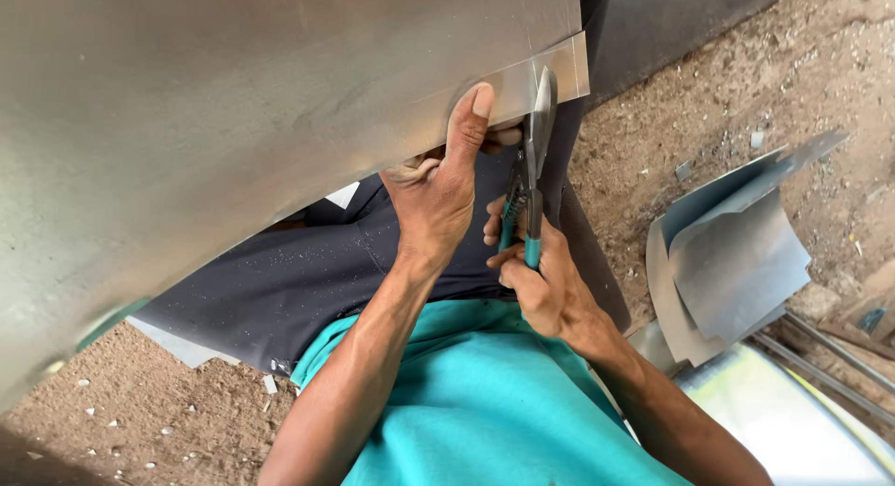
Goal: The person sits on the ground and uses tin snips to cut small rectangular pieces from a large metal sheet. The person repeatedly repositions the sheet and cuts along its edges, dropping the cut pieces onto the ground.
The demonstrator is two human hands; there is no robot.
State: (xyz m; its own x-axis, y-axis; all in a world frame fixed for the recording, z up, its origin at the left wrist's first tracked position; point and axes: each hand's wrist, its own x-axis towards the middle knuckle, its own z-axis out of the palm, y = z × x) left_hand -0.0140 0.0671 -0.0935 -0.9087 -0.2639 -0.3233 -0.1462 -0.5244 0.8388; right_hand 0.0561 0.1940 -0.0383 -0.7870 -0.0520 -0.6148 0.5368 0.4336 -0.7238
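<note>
At frame centre, the left hand [436, 183] clamps the metal sheet [233, 104]; the right hand [545, 290] grips the snips [530, 169]. Cutting cleanly likely needs steady, straight bites.

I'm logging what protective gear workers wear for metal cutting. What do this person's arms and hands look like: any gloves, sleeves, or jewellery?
Both arms are bare along all that shows, with no sleeves on the forearms. The left hand and right hand wear no gloves, and no rings, watch or bands show. The only clothing nearby is a teal shirt and dark trousers.
</note>
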